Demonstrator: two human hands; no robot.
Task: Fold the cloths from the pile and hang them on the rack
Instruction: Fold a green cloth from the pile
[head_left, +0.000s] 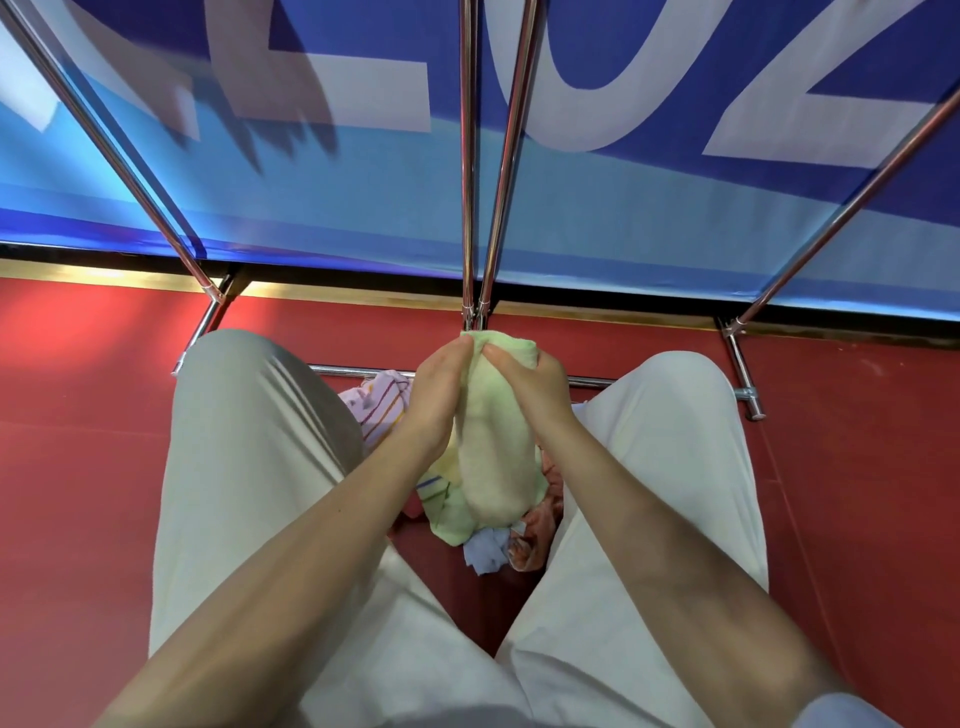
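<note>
Cloths, 1 in hand: pale green towel, held up betw. both hands above the pile, its top edge near the lowest rack joint, rest hanging down in a narrow doubled strip.

Hands: left hand and right hand close together, each pinching the towel's top edge, thumbs on near side. Neither holds anything else.

Pile: on red floor betw. the person's legs. Visible items: pink striped cloth at left, light blue cloth at bottom, reddish patterned cloth at right, a yellow-green piece w/ stripes under the towel.

Rack: chrome tube frame, uprights running up past a blue banner; low crossbar just behind hands. No cloth seen on any bar in view.

Step, est.: folding stage, towel looks folded lengthwise, not yet hung. Task prob. early, pile still has several pcs.

Next move needs: keep both top corners pinched so fold stays, lift to a hanging bar, drape evenly over it, release both sides.

Hidden / unclear: rack top and hanging rails cut off by frame, so cloths may hang there unseen. Fold count can't be told. Pile partly covered by towel, arms, legs; pc count uncertain. Fingertips behind towel not visible.
</note>
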